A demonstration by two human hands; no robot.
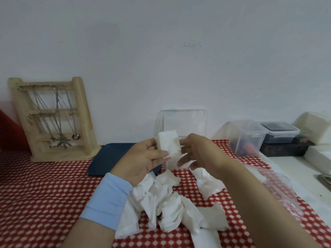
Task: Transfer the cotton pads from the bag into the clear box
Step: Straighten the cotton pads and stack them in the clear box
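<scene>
My left hand (141,158) grips a thick stack of white square cotton pads (168,143), thumb across its front. My right hand (198,151) is at the stack's right edge with fingers curled downward, touching it. The clear box (182,122) stands just behind both hands with its lid raised against the wall; its lower part is hidden by the hands. Several loose cotton pads (170,203) lie scattered on the red patterned cloth below my hands. The crumpled clear plastic bag (279,187) lies flat to the right of my right forearm.
A dark blue tray (107,158) lies left of the box. A wooden jewellery stand (53,119) with necklaces leans at the back left. Lidded plastic containers (247,136) and a dark box (284,149) sit at the back right, on a white surface.
</scene>
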